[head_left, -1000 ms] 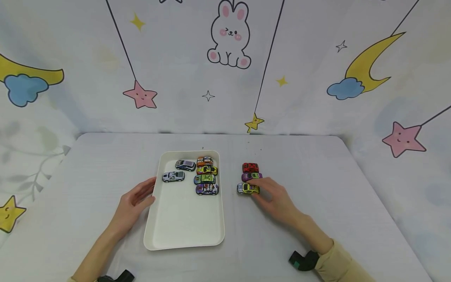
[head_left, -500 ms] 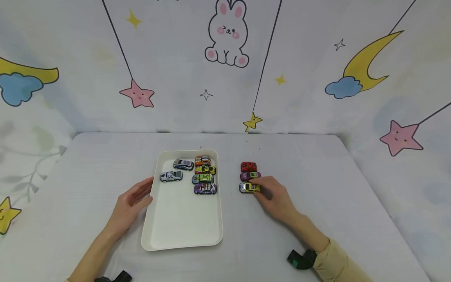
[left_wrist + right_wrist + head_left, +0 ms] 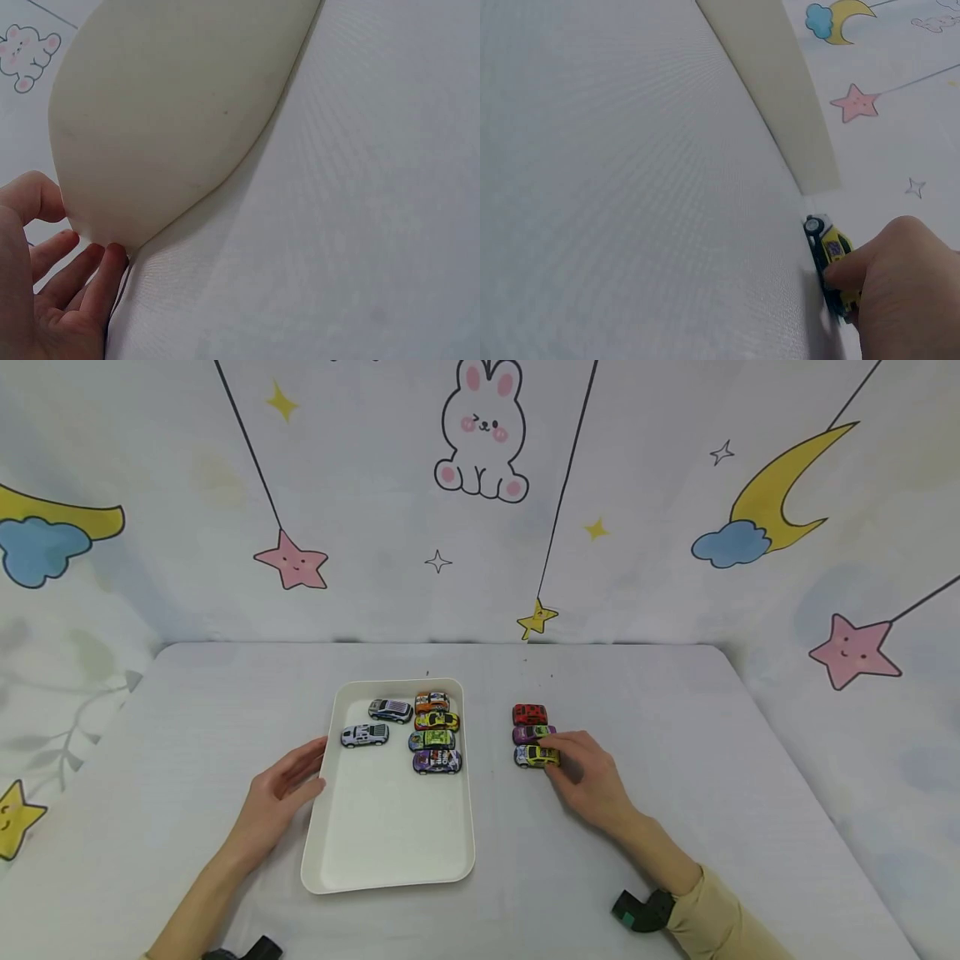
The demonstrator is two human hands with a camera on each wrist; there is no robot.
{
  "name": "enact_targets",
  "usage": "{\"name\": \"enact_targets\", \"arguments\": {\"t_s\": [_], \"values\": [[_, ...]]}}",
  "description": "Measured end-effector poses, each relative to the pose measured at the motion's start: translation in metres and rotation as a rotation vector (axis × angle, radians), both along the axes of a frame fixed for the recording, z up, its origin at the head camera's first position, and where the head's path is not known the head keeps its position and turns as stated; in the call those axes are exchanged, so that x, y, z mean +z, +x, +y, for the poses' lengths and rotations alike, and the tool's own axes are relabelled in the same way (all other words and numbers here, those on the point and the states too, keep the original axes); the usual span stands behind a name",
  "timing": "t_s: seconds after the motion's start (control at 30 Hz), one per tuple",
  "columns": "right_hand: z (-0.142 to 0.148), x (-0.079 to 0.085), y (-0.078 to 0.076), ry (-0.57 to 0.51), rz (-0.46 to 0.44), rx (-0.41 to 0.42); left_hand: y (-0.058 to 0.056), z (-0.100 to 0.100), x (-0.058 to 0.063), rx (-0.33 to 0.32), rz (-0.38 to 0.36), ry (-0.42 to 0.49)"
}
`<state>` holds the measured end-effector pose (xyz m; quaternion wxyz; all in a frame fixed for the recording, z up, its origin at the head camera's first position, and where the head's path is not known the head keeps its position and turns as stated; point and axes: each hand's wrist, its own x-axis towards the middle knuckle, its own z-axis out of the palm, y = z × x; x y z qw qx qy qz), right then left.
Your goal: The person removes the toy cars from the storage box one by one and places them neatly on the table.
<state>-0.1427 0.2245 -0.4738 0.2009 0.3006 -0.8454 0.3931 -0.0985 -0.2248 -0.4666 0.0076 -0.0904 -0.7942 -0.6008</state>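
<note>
Fingers and thumb of the right hand [image 3: 595,782] are pinching a yellow-green car [image 3: 531,757], which is sitting right of the white tray [image 3: 386,839], at the near end of a row; a purple-green car [image 3: 527,734] and a red car [image 3: 529,715] are lying on its far side. Whether it is touching the purple-green car, I cannot tell. The left hand [image 3: 272,800] is resting slightly spread fingers against the tray's left edge. Six cars are already lying inside: the orange car [image 3: 432,702], yellow-black car [image 3: 437,721], green car [image 3: 432,740] and purple car [image 3: 437,762] are forming a far-right column, the silver car [image 3: 390,710] and white car [image 3: 364,735] sitting left of it. Three are remaining outside, so the work is seemingly over halfway along.
</note>
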Motion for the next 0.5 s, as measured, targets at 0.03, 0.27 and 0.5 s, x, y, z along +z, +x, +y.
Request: {"name": "enact_targets", "arguments": {"t_s": [0.03,0.27,0.5], "values": [[-0.0001,0.0001,-0.0003,-0.003,0.005,-0.003,-0.0002,-0.0001,-0.0002,0.001,-0.001,0.0],[-0.0003,0.0009,-0.0009,-0.015,0.019,-0.02,-0.0004,-0.0004,-0.0009,0.001,-0.004,0.007],[-0.0001,0.0012,-0.001,-0.022,0.015,-0.035,-0.0002,-0.0003,-0.0005,0.003,-0.003,0.003]]}}
